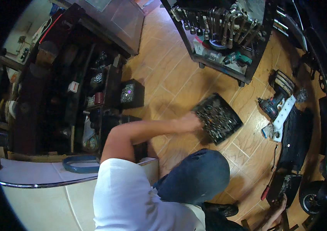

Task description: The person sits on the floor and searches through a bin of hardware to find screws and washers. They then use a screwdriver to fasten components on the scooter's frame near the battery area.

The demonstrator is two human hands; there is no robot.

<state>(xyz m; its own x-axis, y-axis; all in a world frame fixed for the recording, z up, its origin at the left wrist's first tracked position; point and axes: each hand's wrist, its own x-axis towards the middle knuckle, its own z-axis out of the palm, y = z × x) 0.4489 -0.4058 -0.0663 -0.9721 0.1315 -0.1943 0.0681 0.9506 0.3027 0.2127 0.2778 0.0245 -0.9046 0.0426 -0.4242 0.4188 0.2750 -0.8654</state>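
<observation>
Dark bin of metal bits is sitting right of the middle. Left hand is touching its left edge, maybe to steady it; right hand is touching a black tray, lower right. I'm not telling either hand's grip; I can't.

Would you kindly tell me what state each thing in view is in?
black bin: well filled with small metal parts
left hand: at the bin's left edge, blurred; grip unclear
right hand: at the dark tray; grip unclear
small black box: open, holding shiny bits
wrenches: hanging in a row on the tool cart
cordless drill: lying on its side
red-handled tool: lying on the floor
</observation>
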